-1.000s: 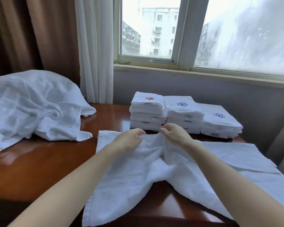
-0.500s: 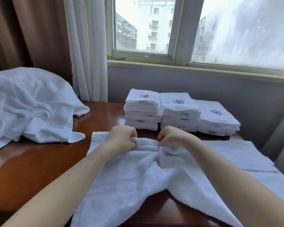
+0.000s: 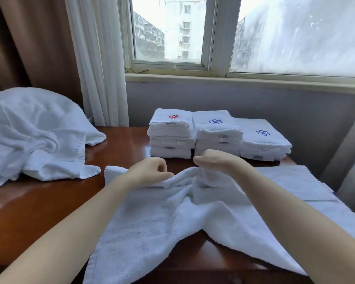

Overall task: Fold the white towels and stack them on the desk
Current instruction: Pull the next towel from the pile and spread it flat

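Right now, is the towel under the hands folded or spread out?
Not folded: the towel lies spread on the desk, bunched at its far edge where the left hand and right hand pinch it.

White is shown by the towel (image 3: 162, 222) and the heap (image 3: 29, 136). The white stacks (image 3: 217, 133) are marked with a red emblem (image 3: 173, 116) on one and blue emblems (image 3: 215, 121) on two. The desk (image 3: 39, 212) is coloured red-brown, the curtain (image 3: 29, 48) brown, the sheer (image 3: 98, 58) white.
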`<state>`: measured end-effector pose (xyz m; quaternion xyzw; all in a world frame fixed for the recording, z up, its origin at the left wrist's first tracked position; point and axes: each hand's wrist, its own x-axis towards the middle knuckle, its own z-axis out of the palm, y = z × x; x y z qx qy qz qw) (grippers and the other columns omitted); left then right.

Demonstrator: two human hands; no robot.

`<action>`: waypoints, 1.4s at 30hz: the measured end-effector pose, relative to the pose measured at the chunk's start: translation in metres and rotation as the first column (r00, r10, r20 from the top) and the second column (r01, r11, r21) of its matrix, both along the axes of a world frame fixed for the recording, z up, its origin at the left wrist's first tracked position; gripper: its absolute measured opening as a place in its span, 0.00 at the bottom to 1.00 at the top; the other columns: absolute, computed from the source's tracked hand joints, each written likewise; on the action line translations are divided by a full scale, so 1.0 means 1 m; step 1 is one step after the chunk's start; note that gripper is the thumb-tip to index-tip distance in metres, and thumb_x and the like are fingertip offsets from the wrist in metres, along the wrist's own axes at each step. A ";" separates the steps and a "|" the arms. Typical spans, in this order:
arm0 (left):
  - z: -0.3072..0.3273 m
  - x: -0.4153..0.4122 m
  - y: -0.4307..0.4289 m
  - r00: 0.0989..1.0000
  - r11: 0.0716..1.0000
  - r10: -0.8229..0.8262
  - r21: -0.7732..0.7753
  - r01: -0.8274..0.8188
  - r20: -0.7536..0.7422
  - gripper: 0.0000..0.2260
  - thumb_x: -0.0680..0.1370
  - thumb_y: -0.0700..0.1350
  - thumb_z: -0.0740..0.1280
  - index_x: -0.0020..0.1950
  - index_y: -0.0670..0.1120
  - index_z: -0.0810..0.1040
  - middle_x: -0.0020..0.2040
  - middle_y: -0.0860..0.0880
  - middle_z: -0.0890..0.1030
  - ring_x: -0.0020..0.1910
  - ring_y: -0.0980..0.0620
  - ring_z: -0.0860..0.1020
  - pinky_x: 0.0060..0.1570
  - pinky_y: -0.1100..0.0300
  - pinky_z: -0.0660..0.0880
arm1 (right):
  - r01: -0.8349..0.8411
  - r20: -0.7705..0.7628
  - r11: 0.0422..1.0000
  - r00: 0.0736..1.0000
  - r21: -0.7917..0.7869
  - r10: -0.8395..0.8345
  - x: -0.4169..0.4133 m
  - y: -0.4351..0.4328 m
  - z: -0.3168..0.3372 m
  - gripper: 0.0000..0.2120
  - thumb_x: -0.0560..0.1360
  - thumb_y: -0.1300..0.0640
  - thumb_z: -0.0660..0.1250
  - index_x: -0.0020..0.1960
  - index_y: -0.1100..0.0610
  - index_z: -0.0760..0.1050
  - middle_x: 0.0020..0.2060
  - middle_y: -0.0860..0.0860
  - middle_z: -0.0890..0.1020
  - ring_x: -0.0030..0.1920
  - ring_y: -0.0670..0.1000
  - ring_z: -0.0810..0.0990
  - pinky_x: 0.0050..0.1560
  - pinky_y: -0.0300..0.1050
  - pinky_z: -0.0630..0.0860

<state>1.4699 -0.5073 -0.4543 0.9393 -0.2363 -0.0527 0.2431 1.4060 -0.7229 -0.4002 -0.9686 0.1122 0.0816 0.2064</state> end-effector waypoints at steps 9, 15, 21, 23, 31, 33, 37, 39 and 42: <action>0.008 -0.014 -0.013 0.989 0.989 -0.134 -0.078 0.129 -0.059 0.09 0.71 0.62 0.67 0.45 0.60 0.80 0.38 0.63 0.81 0.38 0.64 0.78 0.46 0.55 0.79 | -0.107 0.158 0.948 0.986 0.300 0.061 -0.010 -0.004 0.011 0.06 0.69 0.60 0.67 0.41 0.57 0.83 0.33 0.49 0.80 0.34 0.47 0.76 0.35 0.38 0.72; 0.016 -0.018 -0.019 0.932 0.893 -0.333 -0.365 0.263 -0.144 0.14 0.71 0.47 0.70 0.55 0.47 0.79 0.46 0.51 0.82 0.45 0.57 0.79 0.47 0.58 0.75 | -0.213 0.457 0.852 0.889 0.478 -0.035 -0.012 0.000 0.016 0.11 0.71 0.63 0.66 0.39 0.49 0.82 0.32 0.43 0.80 0.31 0.39 0.74 0.31 0.31 0.68; 0.041 -0.002 0.005 0.969 0.974 -0.208 -0.122 0.193 -0.132 0.07 0.65 0.46 0.75 0.37 0.49 0.78 0.32 0.55 0.75 0.31 0.56 0.72 0.33 0.59 0.67 | -0.151 0.623 0.854 0.747 0.498 -0.232 -0.010 -0.013 0.014 0.11 0.71 0.65 0.64 0.41 0.51 0.81 0.31 0.47 0.77 0.26 0.38 0.71 0.28 0.29 0.67; 0.051 0.005 0.016 0.989 0.992 -0.124 -0.008 0.123 -0.080 0.06 0.68 0.45 0.75 0.40 0.50 0.79 0.36 0.53 0.80 0.34 0.53 0.76 0.35 0.55 0.71 | -0.123 0.646 0.855 0.710 0.504 -0.279 -0.008 -0.016 0.014 0.11 0.72 0.66 0.64 0.43 0.52 0.81 0.32 0.46 0.78 0.28 0.37 0.73 0.29 0.28 0.68; 0.093 0.006 0.025 0.725 0.982 0.188 -0.111 -0.153 0.663 0.10 0.74 0.36 0.63 0.44 0.52 0.73 0.44 0.52 0.76 0.40 0.44 0.75 0.37 0.54 0.74 | -0.178 0.760 0.880 0.596 0.440 -0.259 -0.002 -0.008 0.020 0.14 0.73 0.66 0.66 0.40 0.47 0.80 0.37 0.38 0.82 0.38 0.32 0.78 0.41 0.23 0.70; 0.092 0.003 0.027 0.709 0.989 0.137 -0.050 -0.143 0.691 0.10 0.75 0.35 0.64 0.45 0.51 0.74 0.44 0.51 0.77 0.40 0.44 0.76 0.39 0.51 0.77 | -0.165 0.748 0.893 0.620 0.419 -0.236 -0.003 -0.007 0.019 0.14 0.72 0.66 0.67 0.39 0.47 0.80 0.36 0.39 0.82 0.37 0.36 0.79 0.40 0.27 0.71; 0.075 -0.008 0.032 0.862 0.962 0.002 0.234 -0.139 0.506 0.06 0.74 0.39 0.63 0.44 0.51 0.74 0.46 0.51 0.78 0.45 0.46 0.76 0.37 0.57 0.71 | -0.224 0.589 0.860 0.801 0.459 -0.105 -0.013 -0.008 0.011 0.13 0.70 0.68 0.67 0.39 0.50 0.80 0.35 0.48 0.81 0.36 0.46 0.77 0.38 0.38 0.73; 0.067 -0.014 0.034 0.959 0.910 -0.080 0.413 -0.042 0.273 0.04 0.71 0.40 0.66 0.42 0.49 0.75 0.42 0.51 0.79 0.43 0.47 0.77 0.36 0.59 0.70 | -0.274 0.382 0.846 0.920 0.458 0.091 -0.021 -0.010 0.006 0.09 0.70 0.67 0.70 0.42 0.53 0.81 0.35 0.49 0.81 0.35 0.47 0.76 0.34 0.36 0.71; 0.061 -0.025 0.038 0.947 0.837 -0.065 0.500 0.223 -0.313 0.12 0.69 0.52 0.76 0.45 0.46 0.82 0.37 0.51 0.77 0.34 0.49 0.71 0.30 0.62 0.65 | -0.337 -0.005 0.849 0.929 0.407 0.371 -0.030 -0.008 0.000 0.08 0.71 0.54 0.75 0.49 0.53 0.83 0.39 0.48 0.84 0.36 0.46 0.79 0.35 0.38 0.74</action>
